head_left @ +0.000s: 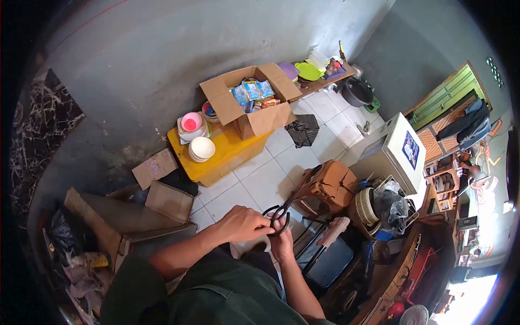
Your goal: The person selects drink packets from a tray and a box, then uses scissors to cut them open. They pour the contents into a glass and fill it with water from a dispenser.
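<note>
**Cluttered tiled room, person holding black scissors**

White tile floor (271,179), grey walls, stuff piled everywhere; a yellow tub (230,154) against the wall has stacked bowls (201,148) and an open cardboard box (252,103) of colourful packets sitting on it; a brown bag (330,184) slumps on the floor to the right.

The scissors (280,212) sit right between both hands, just above the lap; left hand (244,223) is curled loosely at the handle loops, touching them; right hand (283,241) is beneath, fingers closed around the handles. The long axis runs from the handles up and away toward the brown bag; blades look nearly closed. Both hands are equally close.

Writing on the packets and on the small flattened carton (156,167) is too small to read.
</note>
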